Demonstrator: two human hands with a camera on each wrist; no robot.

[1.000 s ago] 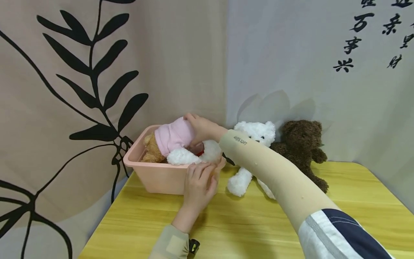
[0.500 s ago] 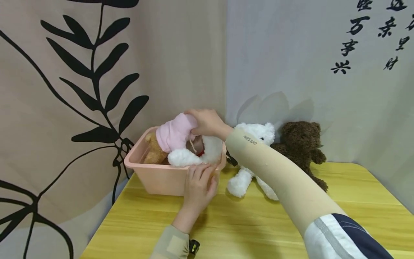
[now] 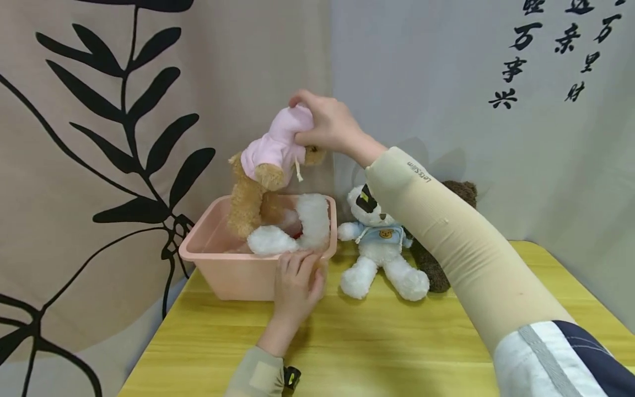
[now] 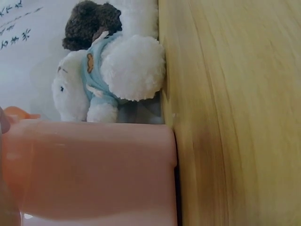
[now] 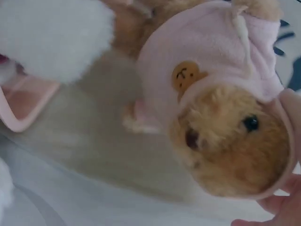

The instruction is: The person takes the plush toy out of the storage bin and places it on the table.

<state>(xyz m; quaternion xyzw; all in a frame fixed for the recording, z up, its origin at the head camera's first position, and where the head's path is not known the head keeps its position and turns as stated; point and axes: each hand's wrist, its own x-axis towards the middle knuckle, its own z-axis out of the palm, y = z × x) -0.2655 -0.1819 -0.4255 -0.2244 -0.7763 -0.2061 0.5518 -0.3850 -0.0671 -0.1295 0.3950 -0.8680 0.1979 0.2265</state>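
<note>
A tan teddy bear in a pink hooded top hangs tilted above the pink plastic bin, its legs still low over the opening. My right hand grips it by the hooded head. In the right wrist view the bear's face shows inside the hood, with fingers at the hood's edge. My left hand holds the bin's front rim near the right corner, fingers bent over it. Inside the bin lies a white fluffy plush, partly hidden by the front wall.
Right of the bin sits a white bear in a light blue top, close to the bin's side. Behind my right forearm a dark brown bear is mostly covered. A wooden table bears everything, with a curtain behind.
My right hand has lifted the tan teddy bear up out of the bin, bringing its legs into sight. The left hand keeps its place on the rim. The view has shifted slightly.
</note>
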